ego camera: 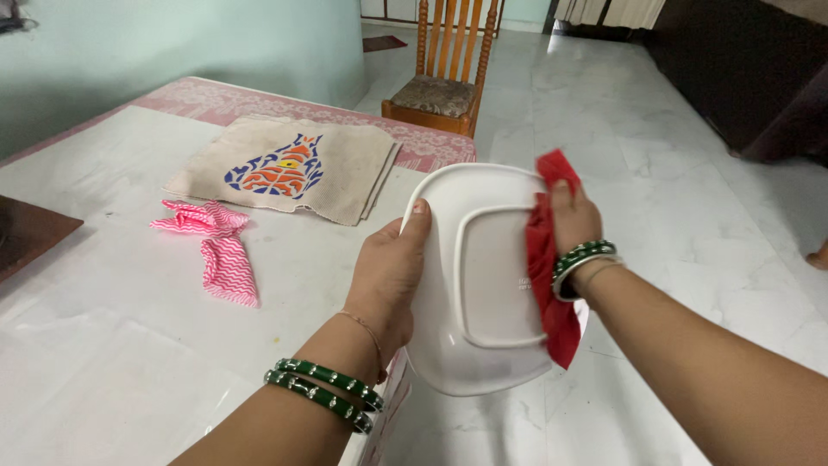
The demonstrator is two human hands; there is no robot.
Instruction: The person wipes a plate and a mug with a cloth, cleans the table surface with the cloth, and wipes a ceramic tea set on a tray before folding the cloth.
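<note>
Marble floor point(673, 173), pale and glossy, is stretching beyond the bench point(103, 345), which is wearing a white cover with a pink patterned border. Over the bench's near edge, the left hand point(388, 276) is gripping a white bowl point(483, 285) turned bottom-up, fingers closed on its rim. The right hand point(573, 220) is pressing a red cloth point(543, 259) against the bowl's far side. On the bench are lying a pink striped cloth point(220, 246) and a beige printed bag point(289, 168); behind it a wooden chair point(444, 69) is standing.
</note>
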